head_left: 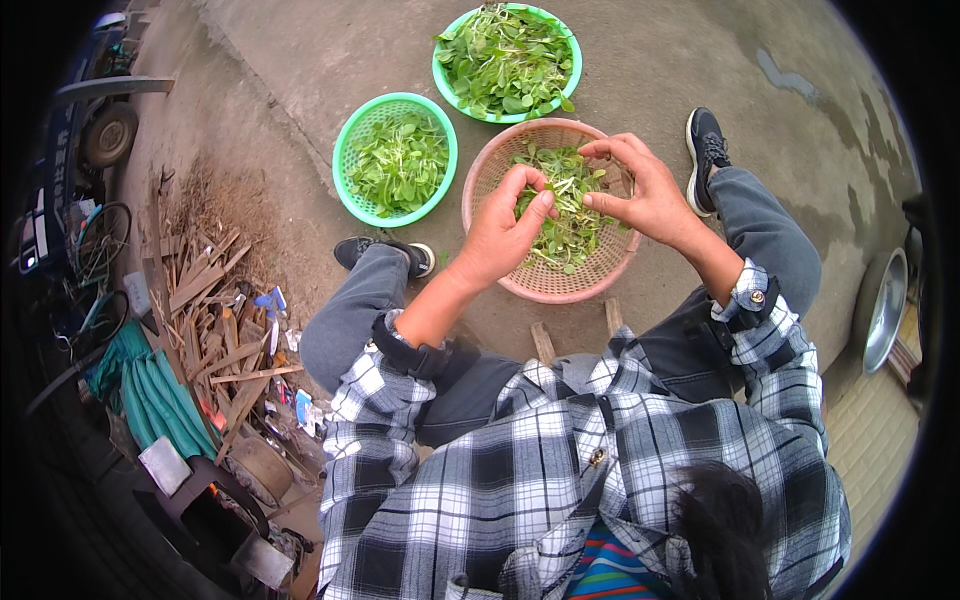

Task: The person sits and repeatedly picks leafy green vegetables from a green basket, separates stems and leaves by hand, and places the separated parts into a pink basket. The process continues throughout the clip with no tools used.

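A pink plastic basket stands on the ground before me with leafy green sprouts in it. Over its left half is my left hand, thumb and forefinger pinched on a few pale-stemmed sprouts. My right hand is above the right side, thumb and fingers spread around the leaves; whether it grips any of them is unclear. To the left is a small green plastic basket holding more sprouts. A larger green basket, heaped with leafy greens, stands just beyond the pink one.
Broken wood pieces and litter lie at the left, beside a coiled green hose. A bicycle and a vehicle wheel are farther left. A metal basin leans at the right. My feet flank the baskets.
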{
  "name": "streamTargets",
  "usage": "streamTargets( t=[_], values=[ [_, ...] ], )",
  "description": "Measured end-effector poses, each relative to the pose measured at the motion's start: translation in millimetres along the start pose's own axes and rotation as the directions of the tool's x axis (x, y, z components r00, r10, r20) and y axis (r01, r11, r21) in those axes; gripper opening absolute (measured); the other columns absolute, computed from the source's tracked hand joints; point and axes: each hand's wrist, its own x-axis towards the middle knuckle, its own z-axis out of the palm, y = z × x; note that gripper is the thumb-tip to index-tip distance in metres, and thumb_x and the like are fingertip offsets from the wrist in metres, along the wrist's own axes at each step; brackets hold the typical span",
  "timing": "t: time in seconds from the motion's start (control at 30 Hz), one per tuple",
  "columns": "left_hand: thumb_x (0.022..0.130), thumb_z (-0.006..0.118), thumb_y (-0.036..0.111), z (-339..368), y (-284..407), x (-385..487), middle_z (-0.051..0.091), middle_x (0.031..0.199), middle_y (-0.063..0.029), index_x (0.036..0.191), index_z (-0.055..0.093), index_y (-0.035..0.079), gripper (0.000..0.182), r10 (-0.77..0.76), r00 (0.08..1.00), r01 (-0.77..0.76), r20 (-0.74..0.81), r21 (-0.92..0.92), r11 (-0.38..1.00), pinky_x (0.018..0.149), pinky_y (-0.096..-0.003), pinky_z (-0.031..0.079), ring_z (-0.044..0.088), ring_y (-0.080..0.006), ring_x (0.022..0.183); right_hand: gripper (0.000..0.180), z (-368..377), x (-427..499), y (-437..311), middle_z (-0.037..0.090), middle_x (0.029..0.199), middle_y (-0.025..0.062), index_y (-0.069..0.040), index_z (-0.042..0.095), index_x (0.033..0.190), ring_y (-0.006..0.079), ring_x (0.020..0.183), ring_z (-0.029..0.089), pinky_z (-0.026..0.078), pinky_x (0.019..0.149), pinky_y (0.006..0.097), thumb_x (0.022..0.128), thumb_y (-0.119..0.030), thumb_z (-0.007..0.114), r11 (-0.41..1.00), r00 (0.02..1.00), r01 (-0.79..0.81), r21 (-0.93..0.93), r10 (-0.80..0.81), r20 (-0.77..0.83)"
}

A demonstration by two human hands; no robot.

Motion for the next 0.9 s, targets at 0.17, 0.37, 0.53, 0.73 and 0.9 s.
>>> streamTargets(
  t=[0.17,0.37,0.53,0.73,0.9],
  values=[
    [0.093,0.053,0.011,3,0,0,0.058,0.08,-0.0062,0.095,0.048,0.002,0.01,-0.011,0.997,0.016,-0.079,0.056,0.998,0.067,-0.0276,0.046,0.06,-0.0126,0.075,0.017,-1,0,-8,0.056,0.086,-0.0002,-0.006,0.064,0.089,0.0076,0.079,0.05,0.039,0.065,0.024,0.078,-0.018,0.071,0.933,0.937,-0.271,0.238,0.199,0.286],
    [0.093,0.054,0.011,5,1,0,0.058,0.079,-0.0069,0.096,0.048,0.002,0.011,-0.011,0.995,0.02,-0.103,0.081,0.996,0.066,-0.0286,0.046,0.062,-0.0138,0.074,0.013,6,-1,-9,0.053,0.08,-0.0051,-0.007,0.062,0.084,0.0029,0.066,0.041,0.031,0.057,0.0209,0.08,-0.019,0.067,0.969,0.959,-0.12,0.217,0.056,0.278],
    [0.093,0.054,0.012,6,-1,-1,0.059,0.079,-0.0067,0.096,0.048,0.002,0.012,-0.002,0.993,0.009,-0.116,0.058,0.998,0.066,-0.0284,0.046,0.062,-0.0136,0.075,0.011,6,-2,-9,0.052,0.08,-0.005,-0.006,0.06,0.082,0.0028,0.065,0.041,0.032,0.056,0.0207,0.078,-0.016,0.064,0.959,0.95,-0.191,0.208,0.128,0.284],
    [0.093,0.055,0.012,7,-3,-1,0.059,0.08,-0.006,0.095,0.048,0.003,0.012,-0.015,0.994,0.018,-0.112,0.024,1.0,0.066,-0.0277,0.046,0.062,-0.0122,0.075,0.01,6,-2,-8,0.054,0.078,-0.0006,-0.004,0.061,0.081,0.0068,0.073,0.05,0.04,0.062,0.0235,0.076,-0.012,0.063,0.949,0.939,-0.245,0.201,0.181,0.292],
    [0.093,0.055,0.012,10,-5,-1,0.059,0.08,-0.0051,0.095,0.048,0.003,0.012,-0.051,0.996,0.049,-0.075,-0.019,0.999,0.065,-0.0269,0.047,0.061,-0.0109,0.075,0.011,14,-4,-2,0.046,0.076,-0.0048,-0.004,0.052,0.077,0.0027,0.067,0.039,0.033,0.059,0.0209,0.078,-0.013,0.058,0.953,0.953,-0.19,0.234,0.122,0.278]
  ],
)
